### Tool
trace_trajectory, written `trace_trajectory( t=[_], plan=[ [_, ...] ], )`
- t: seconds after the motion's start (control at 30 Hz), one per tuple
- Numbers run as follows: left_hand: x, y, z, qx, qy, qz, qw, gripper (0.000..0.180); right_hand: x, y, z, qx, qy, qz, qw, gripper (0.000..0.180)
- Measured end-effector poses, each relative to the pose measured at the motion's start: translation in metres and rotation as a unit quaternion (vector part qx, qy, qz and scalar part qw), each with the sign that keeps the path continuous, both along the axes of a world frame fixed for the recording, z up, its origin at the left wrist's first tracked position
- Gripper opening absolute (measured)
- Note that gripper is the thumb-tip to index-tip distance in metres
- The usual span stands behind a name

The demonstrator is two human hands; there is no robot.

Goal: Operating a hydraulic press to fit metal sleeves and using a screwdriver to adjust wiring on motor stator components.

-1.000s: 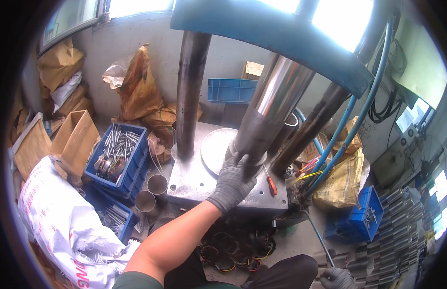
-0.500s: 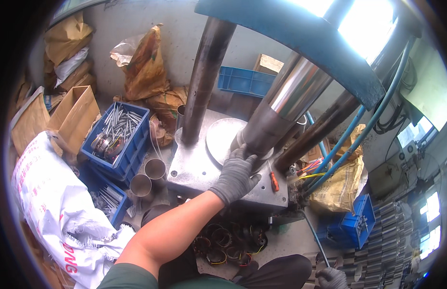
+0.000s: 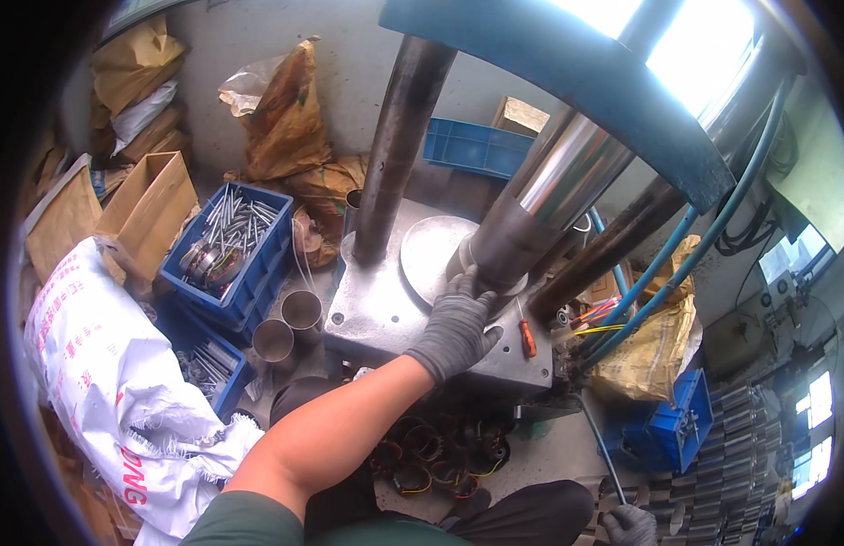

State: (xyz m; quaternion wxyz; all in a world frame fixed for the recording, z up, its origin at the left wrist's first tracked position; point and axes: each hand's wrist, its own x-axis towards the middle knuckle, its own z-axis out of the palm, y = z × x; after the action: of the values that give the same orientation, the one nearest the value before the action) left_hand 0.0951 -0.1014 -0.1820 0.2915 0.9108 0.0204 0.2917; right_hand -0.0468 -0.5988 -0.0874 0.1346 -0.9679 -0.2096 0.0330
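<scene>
Head cam, left hand [image 3: 458, 323] gloved, open flat on round press plate [image 3: 431, 255], right hand [image 3: 629, 526] grip unclear

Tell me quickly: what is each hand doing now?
Left hand: open, fingers resting on the round plate under the ram.
Right hand: cannot be told.

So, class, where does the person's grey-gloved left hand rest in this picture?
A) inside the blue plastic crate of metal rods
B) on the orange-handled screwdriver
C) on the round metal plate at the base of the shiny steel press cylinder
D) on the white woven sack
C: the grey-gloved left hand lies on the round metal plate right under the shiny steel press cylinder, away from the crate, sack and screwdriver.
</scene>
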Motion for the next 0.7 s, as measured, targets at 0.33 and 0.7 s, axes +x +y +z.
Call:
trace_trajectory(
  t=[0.33,0.7],
  plan=[
    [-0.0013,-0.0021,0.0005,0.026,0.033,0.018,0.999,0.063,-0.0001,-0.0057,-0.0049,0.020,0.004,-0.009,1.000,0.018],
    [-0.0015,0.0014,-0.0012,0.027,0.029,0.012,0.999,0.062,-0.0041,-0.0019,-0.0011,0.004,0.004,-0.036,0.999,0.017]
  ],
)
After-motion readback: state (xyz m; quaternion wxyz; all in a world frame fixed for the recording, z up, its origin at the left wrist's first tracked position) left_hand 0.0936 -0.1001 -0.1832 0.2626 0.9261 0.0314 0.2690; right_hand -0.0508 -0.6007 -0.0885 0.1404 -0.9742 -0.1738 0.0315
